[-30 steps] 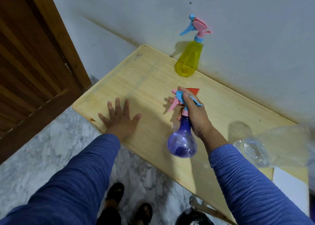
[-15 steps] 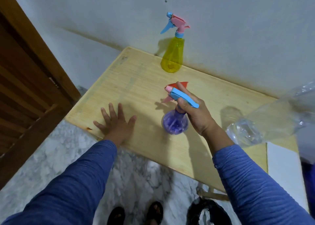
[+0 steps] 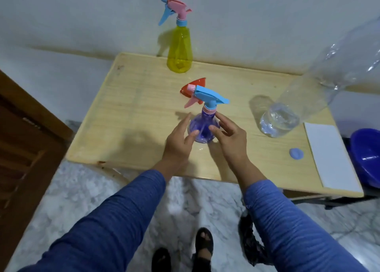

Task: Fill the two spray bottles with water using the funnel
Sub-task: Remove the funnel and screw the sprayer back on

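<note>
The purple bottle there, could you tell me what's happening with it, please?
A person has both hands at the purple bottle, which stands upright on the table, sprayer on. The left hand and right hand flank it with open fingers, not gripping. The yellow bottle waits by the wall; the red funnel lies behind.

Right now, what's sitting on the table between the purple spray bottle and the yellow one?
The red funnel, in the head view: it lies just behind the purple bottle, with bare table from there to the yellow bottle.
</note>
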Demonstrator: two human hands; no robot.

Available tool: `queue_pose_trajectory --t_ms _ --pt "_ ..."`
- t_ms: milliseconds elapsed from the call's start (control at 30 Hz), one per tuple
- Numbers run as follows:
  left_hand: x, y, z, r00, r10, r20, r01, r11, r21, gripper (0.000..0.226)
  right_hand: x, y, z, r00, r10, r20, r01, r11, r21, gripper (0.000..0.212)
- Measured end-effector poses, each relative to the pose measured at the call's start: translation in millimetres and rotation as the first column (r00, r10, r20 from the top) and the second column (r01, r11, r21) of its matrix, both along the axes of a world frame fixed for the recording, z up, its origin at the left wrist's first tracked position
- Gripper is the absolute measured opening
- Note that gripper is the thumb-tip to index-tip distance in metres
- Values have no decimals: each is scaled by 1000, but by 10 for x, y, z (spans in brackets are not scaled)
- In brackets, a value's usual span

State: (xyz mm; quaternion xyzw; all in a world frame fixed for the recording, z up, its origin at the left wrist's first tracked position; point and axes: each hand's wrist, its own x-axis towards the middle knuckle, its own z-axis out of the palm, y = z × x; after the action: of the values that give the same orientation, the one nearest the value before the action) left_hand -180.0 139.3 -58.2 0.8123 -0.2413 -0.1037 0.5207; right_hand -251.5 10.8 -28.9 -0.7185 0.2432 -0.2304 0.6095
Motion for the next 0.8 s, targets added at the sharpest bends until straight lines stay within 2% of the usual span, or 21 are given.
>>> queue_pose_trajectory --t_ms 167,267,400,500,600,800 --pt "17 -63 -10 996 11 -93 -20 995 -94 44 49 166 15 987 -163 8 160 978 134 37" --pt "26 -128 48 990 17 -141 -38 988 -146 41 96 207 80 980 -199 16 196 973 119 35" --pt "144 -328 324 997 12 -77 -24 988 -152 41 198 71 321 966 -253 59 245 963 113 35" --pt "332 -604 581 995 -13 -95 -8 977 -212 42 376 -187 556 956 -275 98 263 957 120 36" --pt "564 -918 817 998 -35 -50 21 969 -246 43 651 -492 720 947 -298 118 284 951 125 35" --pt "1227 -1495 902 999 14 -45 -22 982 -185 50 1358 -1128 720 958 -261 122 240 957 161 35"
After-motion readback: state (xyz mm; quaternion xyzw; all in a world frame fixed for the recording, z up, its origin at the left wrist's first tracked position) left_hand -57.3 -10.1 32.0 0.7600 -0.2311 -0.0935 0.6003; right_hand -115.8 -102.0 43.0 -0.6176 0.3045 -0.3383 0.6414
